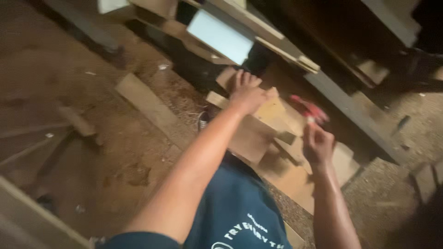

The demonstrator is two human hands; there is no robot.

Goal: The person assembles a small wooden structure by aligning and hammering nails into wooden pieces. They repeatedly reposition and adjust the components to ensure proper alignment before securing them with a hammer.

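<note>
- Person leans over a pile of wood offcuts (258, 133) at centre frame; sawdust-covered floor (106, 157) all around. Picture is blurred, fine detail is lost.
- Left hand (247, 92) lies just above centre, palm down, fingers spread and flat on a light-coloured wood piece (270, 110) at the top of the pile. Pressing or steadying it rather than wrapping round it; no closed grasp visible.
- Right hand (317, 144) sits right of centre, just beside the pile, fingers curled inward. A red tool (310, 110) shows directly above it, its lower end meeting the fingertips. Appears to be held, but blur hides the exact grip; kind of tool cannot be told.
- Red tool's tip points toward the upper left, near the edge of the light-coloured wood piece, apparently not touching it.
- Progress, as judged: both hands are in place, one on the wood, one on the tool. No fresh mark, cut or fastener can be made out on the piece. Work on this piece looks barely started, if at all.
- Surroundings: a long plank (147, 103) lies flat on the floor left of centre. A pale board (220, 36) leans among stacked timber at top centre. A dark beam (350, 113) runs diagonally down the right side.
- Person's dark blue shirt (235, 207) fills the bottom centre.
</note>
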